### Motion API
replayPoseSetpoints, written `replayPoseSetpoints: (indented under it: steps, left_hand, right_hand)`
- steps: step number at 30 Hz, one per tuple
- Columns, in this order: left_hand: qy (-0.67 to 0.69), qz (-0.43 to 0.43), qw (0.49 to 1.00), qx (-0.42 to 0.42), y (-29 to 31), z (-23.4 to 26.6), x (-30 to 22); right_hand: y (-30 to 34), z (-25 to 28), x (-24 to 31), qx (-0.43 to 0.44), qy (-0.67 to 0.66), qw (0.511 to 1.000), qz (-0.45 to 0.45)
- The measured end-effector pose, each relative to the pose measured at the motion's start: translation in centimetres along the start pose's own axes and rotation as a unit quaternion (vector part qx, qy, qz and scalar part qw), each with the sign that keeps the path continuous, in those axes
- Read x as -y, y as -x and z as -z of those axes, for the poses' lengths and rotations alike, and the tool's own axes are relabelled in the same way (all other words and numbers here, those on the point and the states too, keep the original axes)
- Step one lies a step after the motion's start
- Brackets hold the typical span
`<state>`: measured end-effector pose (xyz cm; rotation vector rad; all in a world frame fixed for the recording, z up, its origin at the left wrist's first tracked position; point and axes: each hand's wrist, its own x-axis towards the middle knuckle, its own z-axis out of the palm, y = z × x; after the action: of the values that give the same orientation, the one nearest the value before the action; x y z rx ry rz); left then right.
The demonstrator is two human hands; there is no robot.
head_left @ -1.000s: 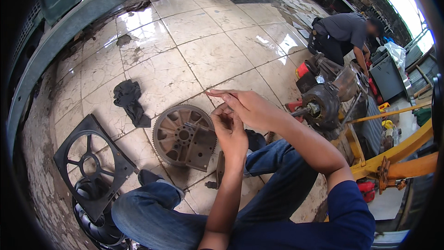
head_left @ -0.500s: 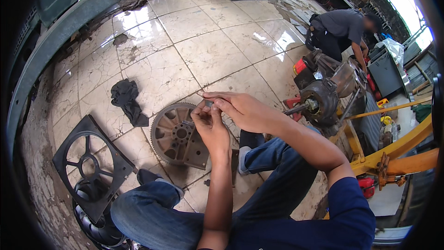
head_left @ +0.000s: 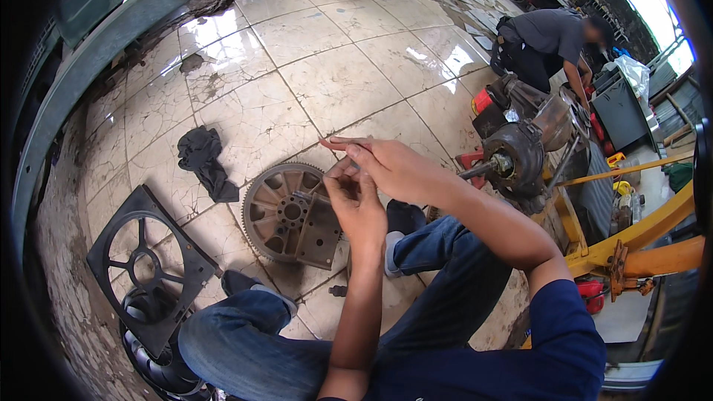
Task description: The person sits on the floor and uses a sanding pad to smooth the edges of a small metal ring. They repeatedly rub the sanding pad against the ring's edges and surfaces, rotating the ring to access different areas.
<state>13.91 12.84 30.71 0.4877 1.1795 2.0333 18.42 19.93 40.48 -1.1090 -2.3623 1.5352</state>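
My left hand [head_left: 358, 204] and my right hand [head_left: 401, 167] meet in front of me, above a toothed flywheel [head_left: 266, 212] on the tiles. A small grey part [head_left: 353, 166], mostly hidden, is pinched in the left fingertips. The right hand lies over it, its fingers pressed together and its thumb bent in. What the right fingers grip, if anything, is hidden. A flat rusty metal plate [head_left: 319, 241] with holes rests on the flywheel's right side, below the left hand. Close by on the floor lies a small dark fitting [head_left: 338, 291].
A crumpled black cloth [head_left: 200, 152] and a black fan shroud [head_left: 189, 256] lie at left. To the right stand a greasy axle housing [head_left: 512, 160] and a yellow metal frame [head_left: 631, 230]. A co-worker [head_left: 546, 41] bends over parts beyond the housing.
Both hands have shifted slightly right, the left one also a little lower. More of the flywheel and plate shows. The small grey part stays between the hands.
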Motion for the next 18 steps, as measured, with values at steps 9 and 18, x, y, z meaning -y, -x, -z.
replayPoseSetpoints:
  steps: [9,18]
  left_hand:
    - [0.020,0.020,1.000,-0.005,-0.2,-0.5,-0.3]
    - [0.001,-0.003,1.000,-0.015,0.0,-0.2,-1.6]
  right_hand:
    - [-0.2,0.7,-0.8,-0.010,0.098,0.994,0.038]
    - [0.4,0.4,0.0,-0.020,0.074,0.994,0.075]
